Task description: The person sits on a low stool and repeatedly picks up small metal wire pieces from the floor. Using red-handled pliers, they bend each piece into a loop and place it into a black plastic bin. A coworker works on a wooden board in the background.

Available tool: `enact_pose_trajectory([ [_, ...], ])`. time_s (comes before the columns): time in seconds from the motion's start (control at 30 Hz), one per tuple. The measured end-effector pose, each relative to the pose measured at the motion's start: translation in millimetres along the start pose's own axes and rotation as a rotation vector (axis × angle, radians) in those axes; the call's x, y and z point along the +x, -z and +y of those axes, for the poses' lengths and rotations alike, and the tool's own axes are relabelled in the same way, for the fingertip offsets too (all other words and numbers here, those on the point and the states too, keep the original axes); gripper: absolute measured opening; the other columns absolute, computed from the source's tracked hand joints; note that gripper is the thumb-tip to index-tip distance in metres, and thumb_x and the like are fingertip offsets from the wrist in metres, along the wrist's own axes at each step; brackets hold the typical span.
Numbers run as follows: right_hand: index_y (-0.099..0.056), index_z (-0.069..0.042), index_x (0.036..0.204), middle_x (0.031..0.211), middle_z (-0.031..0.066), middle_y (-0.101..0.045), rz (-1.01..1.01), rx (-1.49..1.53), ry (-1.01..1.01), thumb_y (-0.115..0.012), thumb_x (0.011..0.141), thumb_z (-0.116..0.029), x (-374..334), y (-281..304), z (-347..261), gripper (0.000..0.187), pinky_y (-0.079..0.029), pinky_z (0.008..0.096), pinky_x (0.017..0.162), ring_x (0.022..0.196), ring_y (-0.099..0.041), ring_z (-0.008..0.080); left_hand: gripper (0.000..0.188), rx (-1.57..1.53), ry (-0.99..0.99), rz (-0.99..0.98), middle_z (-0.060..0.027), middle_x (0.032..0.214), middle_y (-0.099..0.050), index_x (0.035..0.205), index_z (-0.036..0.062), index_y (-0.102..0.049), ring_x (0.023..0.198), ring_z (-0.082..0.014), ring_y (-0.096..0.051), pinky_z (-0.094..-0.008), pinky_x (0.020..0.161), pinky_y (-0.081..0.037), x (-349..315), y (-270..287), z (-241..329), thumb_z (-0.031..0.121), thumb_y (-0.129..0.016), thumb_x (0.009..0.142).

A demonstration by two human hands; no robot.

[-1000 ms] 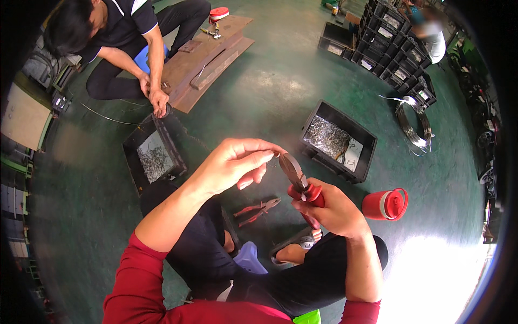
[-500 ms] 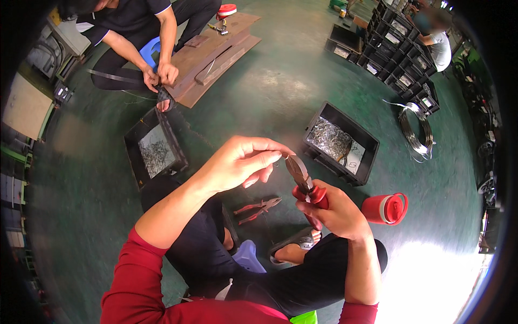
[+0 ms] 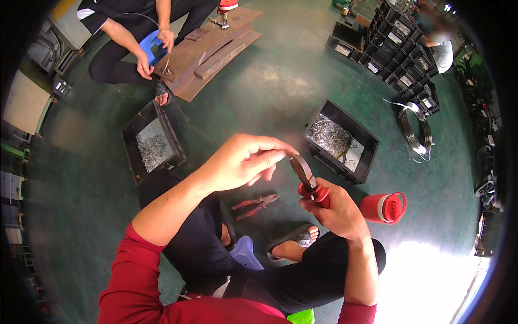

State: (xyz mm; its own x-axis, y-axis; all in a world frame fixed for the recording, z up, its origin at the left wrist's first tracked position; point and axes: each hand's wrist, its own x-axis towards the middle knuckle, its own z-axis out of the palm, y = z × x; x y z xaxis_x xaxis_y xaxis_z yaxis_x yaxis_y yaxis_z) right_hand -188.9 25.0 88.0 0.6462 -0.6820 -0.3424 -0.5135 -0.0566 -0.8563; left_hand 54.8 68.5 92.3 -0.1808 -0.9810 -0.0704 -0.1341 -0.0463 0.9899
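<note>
My right hand (image 3: 340,211) is wrapped round the red handles of a pair of combination pliers (image 3: 304,171), whose metal jaws point up and to the left. At the tip of those jaws, my left hand (image 3: 249,162) pinches thumb and forefinger together. Whatever lies between these fingertips is too small to make out. A second pair of red-handled pliers (image 3: 256,206) lies on the green floor below my hands, between my legs.
Black crates with wire pieces stand ahead, one on the right (image 3: 356,154) and one on the left (image 3: 156,143). A red lidded jug (image 3: 384,208) is by my right knee. Beyond are a wire coil (image 3: 415,131), stacked crates (image 3: 396,48) and a co-worker by a rusty metal plate (image 3: 186,59).
The handles of the pliers in my right hand have come closer together; my left hand has barely moved. The co-worker's hands have moved apart above the plate's near end.
</note>
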Motion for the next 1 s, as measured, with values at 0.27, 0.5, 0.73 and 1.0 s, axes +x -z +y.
enact_pose_trajectory([
  [0.27, -0.061, 0.0, 0.094, 0.075, 0.0015, -0.059, 0.087, -0.093, 0.019, -0.072, 0.084, -0.007, 5, -9, 10, 0.016, -0.045, 0.0267, 0.069, 0.072, -0.05, 0.0078, 0.022, 0.324, -0.177, -0.001, -0.0055, 0.06, -0.056, 0.113, 0.0004, -0.065, 0.05, -0.0112, -0.055, -0.0274, 0.049, -0.042, -3, -7, -10, 0.005, -0.051, 0.096],
  [0.5, -0.062, -0.002, 0.097, 0.076, 0.011, -0.064, 0.148, -0.145, 0.018, -0.071, 0.083, -0.006, 8, -18, 19, 0.017, -0.048, 0.0311, 0.068, 0.069, -0.059, 0.02, 0.015, 0.418, -0.282, 0.063, -0.0172, 0.063, -0.059, 0.103, -0.0013, -0.062, 0.052, -0.0263, -0.059, -0.0342, 0.051, -0.043, -8, -16, -18, 0.002, -0.051, 0.093],
  [0.73, -0.062, -0.002, 0.095, 0.077, 0.0151, -0.066, 0.214, -0.154, 0.129, -0.07, 0.082, -0.002, 13, -26, 26, 0.016, -0.05, 0.0331, 0.067, 0.066, -0.064, 0.0248, 0.014, 0.397, -0.285, 0.13, -0.0189, 0.064, -0.059, 0.1, -0.0016, -0.06, 0.055, -0.0332, -0.06, -0.0384, 0.053, -0.045, -9, -24, -23, 0.003, -0.05, 0.093],
  [1.0, -0.059, -0.001, 0.094, 0.076, 0.0151, -0.065, 0.248, -0.199, 0.109, -0.067, 0.081, 0.003, 16, -30, 26, 0.016, -0.05, 0.0292, 0.068, 0.07, -0.065, 0.025, 0.013, 0.39, -0.283, 0.189, -0.0168, 0.061, -0.057, 0.099, -0.0027, -0.06, 0.052, -0.0307, -0.06, -0.0368, 0.051, -0.045, -11, -28, -20, 0.003, -0.049, 0.093],
])
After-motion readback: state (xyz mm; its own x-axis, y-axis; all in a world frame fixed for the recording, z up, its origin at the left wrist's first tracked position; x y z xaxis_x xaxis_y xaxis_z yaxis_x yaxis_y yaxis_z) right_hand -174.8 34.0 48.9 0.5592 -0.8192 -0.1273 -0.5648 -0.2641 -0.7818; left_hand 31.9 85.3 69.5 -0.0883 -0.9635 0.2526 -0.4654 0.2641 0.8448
